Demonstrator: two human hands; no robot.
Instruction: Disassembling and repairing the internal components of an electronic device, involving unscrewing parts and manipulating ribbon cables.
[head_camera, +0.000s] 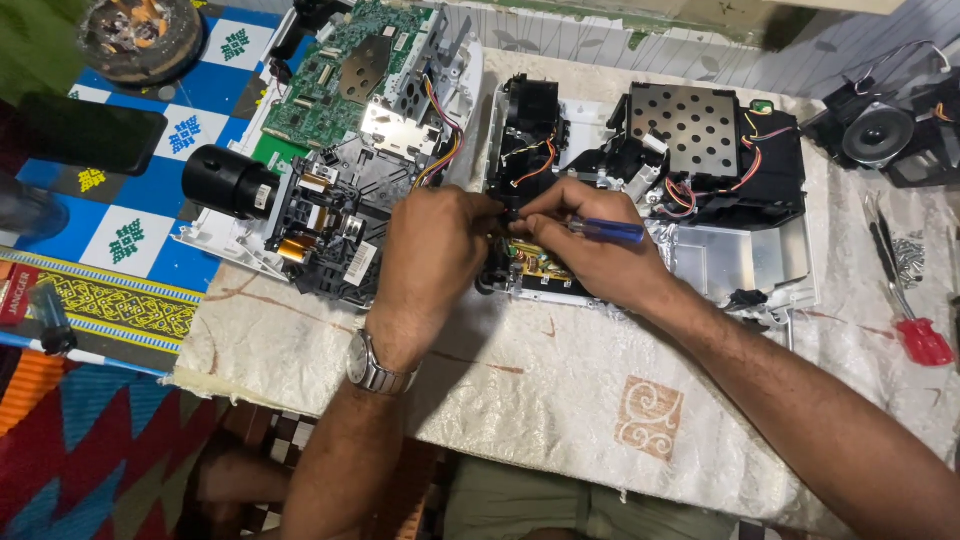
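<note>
An opened projector lies in two halves on a low table covered with a cream cloth (560, 390). The right half (735, 255) is a white shell with black parts, coloured wires and a perforated metal plate (688, 128). The left half (340, 225) carries a black lens barrel (225, 182) and a green circuit board (345, 85). My right hand (590, 245) holds a blue-handled screwdriver (612, 231), its tip pointing left into the shell's front left corner. My left hand (430, 260), a metal watch on its wrist, pinches a small black part at that same spot, touching the right fingers.
A red-handled screwdriver (915, 330) and tweezers lie on the cloth at the right, near a heap of small screws (912, 255). A black speaker unit (878, 132) sits at the back right. A dark phone (90, 132) and a round ashtray (140, 38) rest on a blue-and-white mat at the left.
</note>
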